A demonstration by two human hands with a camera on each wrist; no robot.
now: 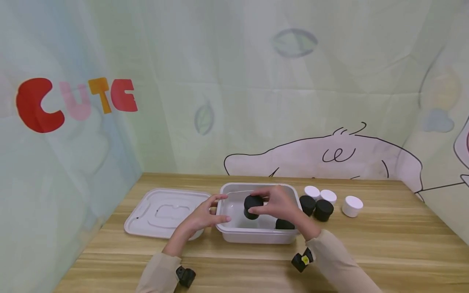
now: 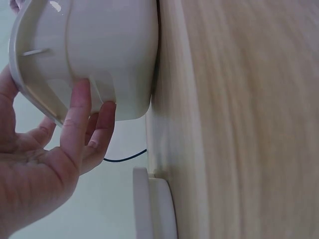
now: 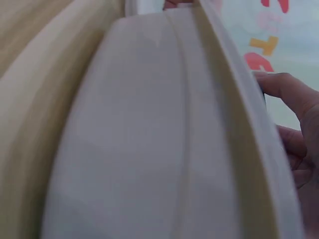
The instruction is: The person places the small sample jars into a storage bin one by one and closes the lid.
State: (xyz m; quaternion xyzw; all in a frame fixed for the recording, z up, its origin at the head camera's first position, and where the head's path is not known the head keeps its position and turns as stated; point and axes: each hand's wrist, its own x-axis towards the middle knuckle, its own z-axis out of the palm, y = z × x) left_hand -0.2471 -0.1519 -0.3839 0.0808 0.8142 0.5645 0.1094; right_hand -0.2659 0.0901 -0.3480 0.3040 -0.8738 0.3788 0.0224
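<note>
Your right hand [image 1: 276, 203] grips a black jar [image 1: 253, 206] over the bin [image 1: 256, 236], left hand [image 1: 205, 215] steadying its rim; one jar [image 1: 284, 224] lies inside, five [image 1: 324, 210] wait on the surface [image 1: 384, 244].

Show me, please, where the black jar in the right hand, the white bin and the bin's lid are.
black jar [image 1: 252, 204], head view, its side wall.
white bin [image 1: 256, 236], head view, near outer wall.
lid [image 1: 165, 211], head view, its top.
</note>
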